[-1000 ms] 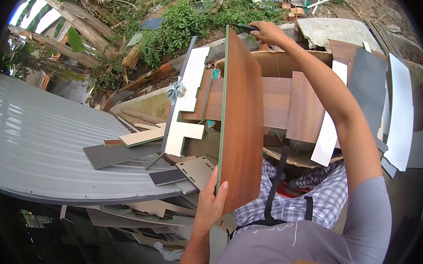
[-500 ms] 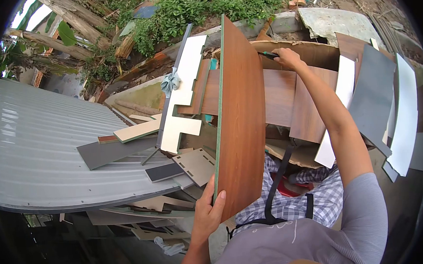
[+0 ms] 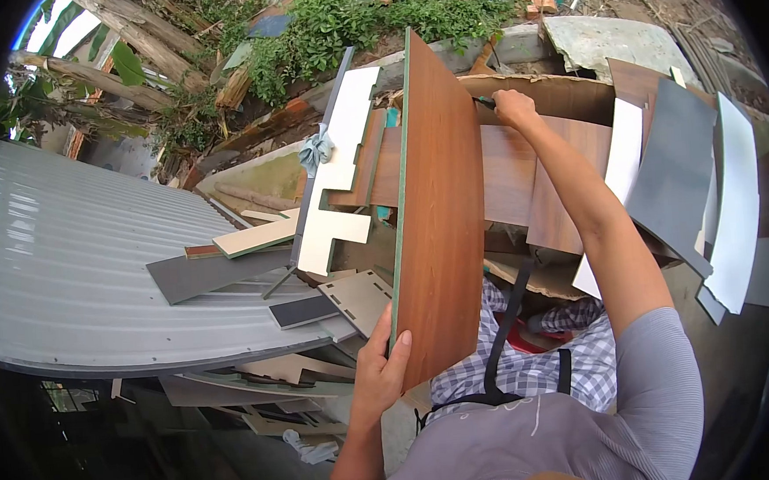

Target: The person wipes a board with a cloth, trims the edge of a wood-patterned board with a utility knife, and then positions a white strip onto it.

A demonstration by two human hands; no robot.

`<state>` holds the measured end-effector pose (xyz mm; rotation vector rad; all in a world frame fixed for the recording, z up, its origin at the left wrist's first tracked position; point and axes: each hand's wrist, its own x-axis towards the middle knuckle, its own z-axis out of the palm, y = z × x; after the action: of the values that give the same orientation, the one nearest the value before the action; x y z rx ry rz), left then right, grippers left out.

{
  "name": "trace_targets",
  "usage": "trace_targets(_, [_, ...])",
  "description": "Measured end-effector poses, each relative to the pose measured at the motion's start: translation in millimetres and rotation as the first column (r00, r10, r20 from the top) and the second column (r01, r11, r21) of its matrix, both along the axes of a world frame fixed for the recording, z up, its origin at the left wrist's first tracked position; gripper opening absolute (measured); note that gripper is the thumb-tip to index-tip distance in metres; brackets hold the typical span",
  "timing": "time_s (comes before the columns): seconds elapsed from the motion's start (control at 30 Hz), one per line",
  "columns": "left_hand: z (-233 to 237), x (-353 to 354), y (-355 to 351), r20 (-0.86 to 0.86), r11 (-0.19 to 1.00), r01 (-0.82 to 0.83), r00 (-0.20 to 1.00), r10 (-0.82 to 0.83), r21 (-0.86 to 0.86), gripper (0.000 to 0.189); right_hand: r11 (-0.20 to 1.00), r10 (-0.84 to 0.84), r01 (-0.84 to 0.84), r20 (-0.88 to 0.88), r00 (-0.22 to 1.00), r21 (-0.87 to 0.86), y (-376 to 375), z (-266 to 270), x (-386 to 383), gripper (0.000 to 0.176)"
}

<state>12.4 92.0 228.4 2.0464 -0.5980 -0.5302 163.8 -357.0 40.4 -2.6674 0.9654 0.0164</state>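
Note:
A wood-grain board with a green edge stands tilted upright in front of me. My left hand is wrapped round its lower near edge, thumb on the brown face. At the far right edge of the board, my right hand is closed on a slim dark-handled tool. The tool's far end goes behind the board, so its kind cannot be made out. Behind the board lie more wood-grain panels and a white notched board with a grey-blue cloth on it.
Corrugated metal sheeting spreads at the left, with several board offcuts on its edge. An open cardboard box sits beyond the panels. Grey and white boards lean at the right. Plants grow at the back.
My right hand with the tool has shifted slightly toward the board, and less of the tool shows. The left hand still grips the board; the view has moved a little.

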Motion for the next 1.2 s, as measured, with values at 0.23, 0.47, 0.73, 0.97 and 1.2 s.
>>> trace_targets(0.23, [-16, 13, 15, -0.041, 0.996, -0.025, 0.999, 0.022, -0.083, 0.047, 0.973, -0.081, -0.003, 0.356, 0.931, 0.231, 37, 26, -39, 0.044])
trace_targets(0.47, [-38, 27, 32, -0.121, 0.980, -0.119, 0.988, 0.101, -0.161, 0.047, 0.785, -0.249, -0.236, 0.641, 0.726, 0.572, 104, 36, -133, 0.051])
trace_targets(0.73, [-88, 67, 65, -0.439, 0.910, -0.244, 0.895, 0.079, -0.335, 0.047, 0.289, -0.577, -0.273, 0.394, 0.716, 0.918, 180, 11, -243, 0.039])
trace_targets(0.97, [-145, 94, 94, -0.570, 0.877, -0.315, 0.820, 0.060, -0.362, 0.045, 0.217, -0.528, -0.233, 0.315, 0.789, 0.948, 240, -3, -284, 0.032])
trace_targets(1.2, [-224, 105, 109, -0.596, 0.914, -0.304, 0.798, 0.090, -0.269, 0.041, 0.181, -0.440, -0.222, 0.281, 0.853, 0.958, 264, -15, -297, 0.031])
